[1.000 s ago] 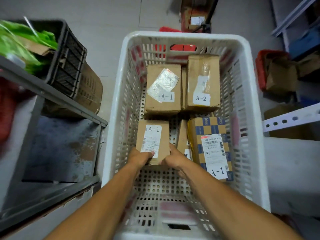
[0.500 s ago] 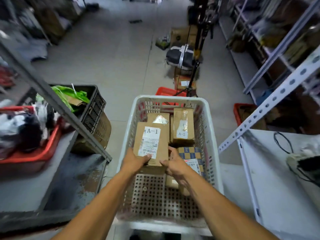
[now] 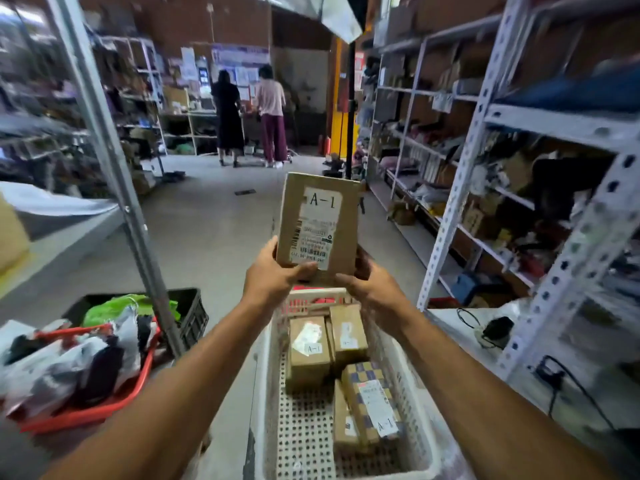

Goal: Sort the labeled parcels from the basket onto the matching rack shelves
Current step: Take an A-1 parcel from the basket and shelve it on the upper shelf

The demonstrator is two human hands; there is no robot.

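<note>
Both hands, left hand (image 3: 273, 276) and right hand (image 3: 372, 292), clasp the upright A-1 parcel's (image 3: 317, 225) bottom edge above the basket (image 3: 412, 403).

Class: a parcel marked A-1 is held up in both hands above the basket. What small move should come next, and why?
Probably carry the A-1 parcel toward a rack and look for the A-1 shelf. Both hands, left hand and right hand, hold it clear of the white basket, and no shelf label is readable here.

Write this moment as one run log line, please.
both hands: left, right | hold: brown cardboard A-1 parcel, upright | above white plastic basket | unshelved
</note>
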